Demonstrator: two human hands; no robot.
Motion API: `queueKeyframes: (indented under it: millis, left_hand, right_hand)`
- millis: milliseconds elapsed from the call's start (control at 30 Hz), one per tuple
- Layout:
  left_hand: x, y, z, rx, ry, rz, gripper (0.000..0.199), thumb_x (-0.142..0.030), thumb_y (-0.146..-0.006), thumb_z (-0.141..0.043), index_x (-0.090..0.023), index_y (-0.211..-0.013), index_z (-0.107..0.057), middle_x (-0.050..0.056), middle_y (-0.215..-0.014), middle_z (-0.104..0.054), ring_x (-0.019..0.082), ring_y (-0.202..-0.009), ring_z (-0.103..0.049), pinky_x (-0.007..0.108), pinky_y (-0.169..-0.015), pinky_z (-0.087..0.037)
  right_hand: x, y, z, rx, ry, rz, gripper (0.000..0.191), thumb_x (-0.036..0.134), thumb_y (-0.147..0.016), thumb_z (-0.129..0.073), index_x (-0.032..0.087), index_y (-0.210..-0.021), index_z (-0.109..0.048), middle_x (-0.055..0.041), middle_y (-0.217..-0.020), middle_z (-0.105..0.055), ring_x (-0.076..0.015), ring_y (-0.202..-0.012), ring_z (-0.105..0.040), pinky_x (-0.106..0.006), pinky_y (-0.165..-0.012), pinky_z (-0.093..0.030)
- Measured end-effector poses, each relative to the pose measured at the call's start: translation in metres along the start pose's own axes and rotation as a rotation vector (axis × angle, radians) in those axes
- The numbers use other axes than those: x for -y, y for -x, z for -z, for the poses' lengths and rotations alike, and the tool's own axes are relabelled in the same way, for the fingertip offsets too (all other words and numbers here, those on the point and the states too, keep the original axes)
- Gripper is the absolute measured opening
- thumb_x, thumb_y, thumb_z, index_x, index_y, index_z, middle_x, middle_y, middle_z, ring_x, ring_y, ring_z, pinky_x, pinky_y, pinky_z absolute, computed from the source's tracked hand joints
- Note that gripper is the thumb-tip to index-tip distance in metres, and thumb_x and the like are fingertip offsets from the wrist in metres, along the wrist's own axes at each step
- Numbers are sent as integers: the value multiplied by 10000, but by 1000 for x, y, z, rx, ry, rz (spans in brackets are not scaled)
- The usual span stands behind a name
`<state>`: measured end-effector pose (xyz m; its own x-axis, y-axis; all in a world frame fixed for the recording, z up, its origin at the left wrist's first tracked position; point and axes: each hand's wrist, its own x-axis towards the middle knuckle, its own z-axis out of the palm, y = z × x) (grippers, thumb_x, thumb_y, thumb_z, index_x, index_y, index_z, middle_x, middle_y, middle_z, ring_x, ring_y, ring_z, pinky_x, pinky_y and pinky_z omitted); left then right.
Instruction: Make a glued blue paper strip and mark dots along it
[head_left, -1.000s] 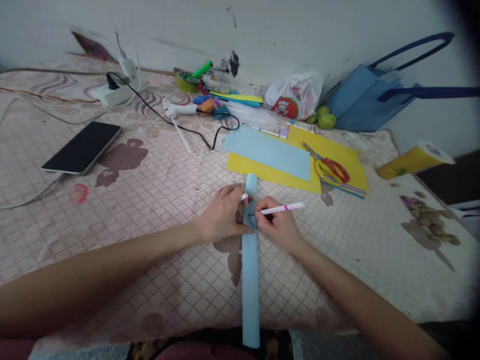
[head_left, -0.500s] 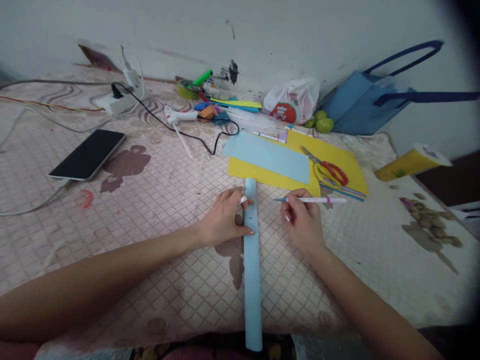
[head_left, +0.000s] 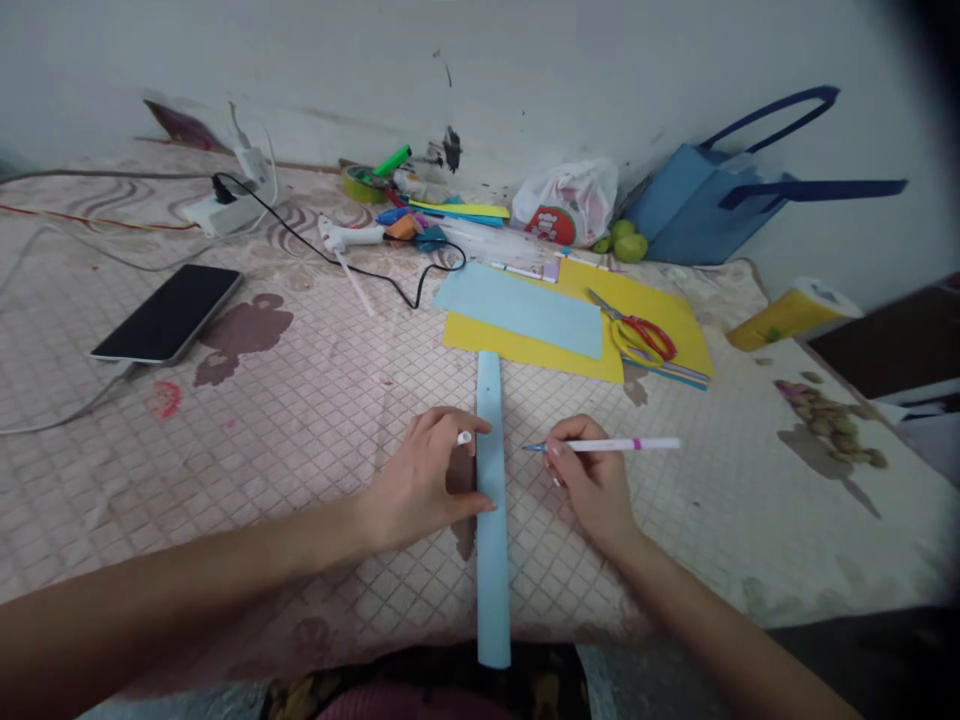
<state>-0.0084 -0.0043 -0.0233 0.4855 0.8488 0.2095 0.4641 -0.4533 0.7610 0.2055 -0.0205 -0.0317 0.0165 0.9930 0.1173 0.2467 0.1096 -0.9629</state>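
Observation:
A long light-blue paper strip (head_left: 493, 570) lies lengthwise in front of me, its near end reaching past the table edge. A small dark dot shows near its far end. My left hand (head_left: 416, 475) holds the strip down from the left, thumb and a fingertip on it, with a white pen cap (head_left: 464, 438) tucked between its fingers. To the right of the strip, my right hand (head_left: 596, 490) grips a white felt-tip pen (head_left: 622, 445) with a purple band. The pen's blue tip points left at the strip, apart from it.
Beyond the strip lie a light-blue sheet (head_left: 532, 310), yellow sheets (head_left: 660, 310) and scissors (head_left: 637, 335). A phone (head_left: 169, 315) sits at left, near a power strip (head_left: 225, 208) and a glue gun (head_left: 349, 236). A blue bag (head_left: 697, 210) stands back right.
Both hands have moved nearer to me; the left thumb and fingertip now sit lower along the strip. The pen has come along with the right hand. The view has shifted slightly.

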Motion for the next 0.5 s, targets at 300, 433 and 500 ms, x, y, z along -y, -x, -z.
queueKeyframes:
  millis: [300, 433, 500]
  left_hand:
    - [4, -6, -6, 91, -20, -33, 656, -363, -623, -754, -267, -1178, -418, 47, -1026, -530, 285, -1281, -303, 503, -1018, -285]
    - [3, -6, -6, 108, -34, -39, 640, -336, -614, -759, -260, -1152, -420, 45, -1020, -541, 294, -1277, -309, 505, -1011, -283]
    - [3, -6, -6, 113, -42, -33, 652, -322, -610, -762, -260, -1157, -412, 42, -1007, -545, 294, -1273, -316, 502, -1010, -281]
  right_hand:
    - [3, -2, -16, 187, 177, 64, 79, 223, -828, -497, 208, -750, -503, 36, -604, -467, -105, -531, -416, -231, -472, -326]
    - [1, -1, -18, 201, 218, 80, 72, 211, -826, -495, 210, -754, -497, 38, -603, -468, -107, -534, -418, -232, -477, -325]
    - [1, -1, -18, 208, 233, 95, 71, 198, -821, -496, 211, -751, -492, 39, -603, -470, -105, -532, -419, -230, -477, -326]
